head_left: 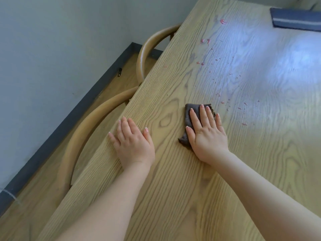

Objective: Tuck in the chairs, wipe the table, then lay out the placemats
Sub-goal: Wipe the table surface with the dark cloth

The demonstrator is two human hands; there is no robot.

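My right hand [206,134] lies flat with straight fingers on a folded dark brown cloth [188,115], pressing it onto the light wooden table [173,197]. My left hand [132,141] rests flat on the table near its left edge, holding nothing. Pink-red drops and smears [205,41] are scattered over the tabletop beyond and to the right of the cloth. A dark blue placemat with a pale stripe [295,20] lies at the far right corner. Two curved wooden chair backs [83,129] [147,47] sit close against the table's left edge.
A grey wall with a dark skirting board [69,119] runs along the left, with a strip of wooden floor between it and the chairs. A small dark object [119,72] sits on the floor by the skirting. Bright glare covers the table's far right.
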